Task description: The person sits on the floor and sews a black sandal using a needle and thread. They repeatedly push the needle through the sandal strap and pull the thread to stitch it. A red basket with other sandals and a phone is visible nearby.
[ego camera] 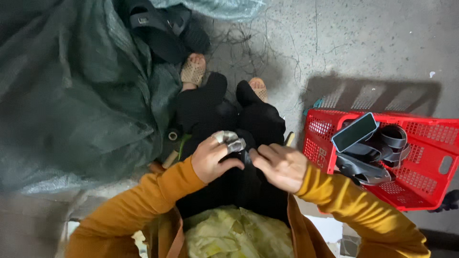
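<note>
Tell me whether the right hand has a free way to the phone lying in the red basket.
Probably yes. The right hand is pinching a small dark piece with the left hand, so it would have to let go first. The phone lies uncovered on top of dark straps in the red basket at that side.

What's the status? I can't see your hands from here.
Left hand, taped fingers, pinching a dark strap. Right hand pinching it too, over the lap. Red basket at right, apart.
</note>
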